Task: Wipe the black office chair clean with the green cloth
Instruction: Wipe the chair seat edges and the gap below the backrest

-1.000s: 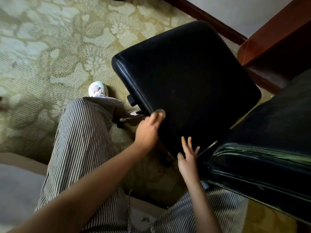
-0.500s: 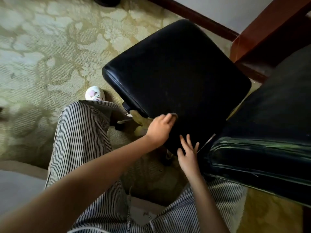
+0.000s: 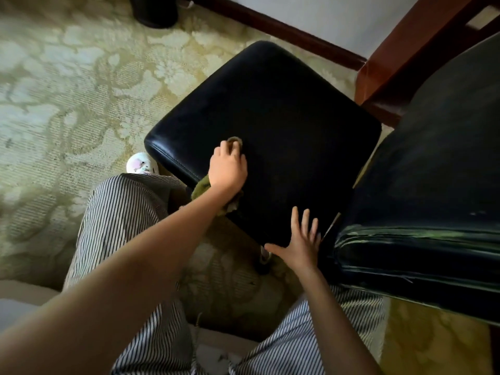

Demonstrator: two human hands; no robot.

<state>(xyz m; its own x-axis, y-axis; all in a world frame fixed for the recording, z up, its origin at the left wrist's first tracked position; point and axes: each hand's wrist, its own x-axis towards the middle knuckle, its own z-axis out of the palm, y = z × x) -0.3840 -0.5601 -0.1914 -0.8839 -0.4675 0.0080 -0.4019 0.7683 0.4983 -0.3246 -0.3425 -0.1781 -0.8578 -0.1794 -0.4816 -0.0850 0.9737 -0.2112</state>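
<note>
**Left hand slides the cloth up onto the seat**

Since half a second ago the left hand (image 3: 228,169) has moved off the near edge of the seat (image 3: 284,117) and further onto its top, toward the left corner. The right hand (image 3: 300,244) has kept its place at the near corner.

One black office chair (image 3: 311,163) is in view, with its chair back (image 3: 433,171) at the right. The one green cloth (image 3: 201,186) lies on the seat under the left hand, whose curled fingers grip it. Bits of cloth show at the wrist and at the fingertips. The right hand is wide, with fingers spread flat on the seat just beside the chair back.

Two striped trouser legs (image 3: 121,217) frame the near edge. One white slipper (image 3: 140,163) rests on the patterned carpet (image 3: 67,90), just beside the seat's left corner.
</note>
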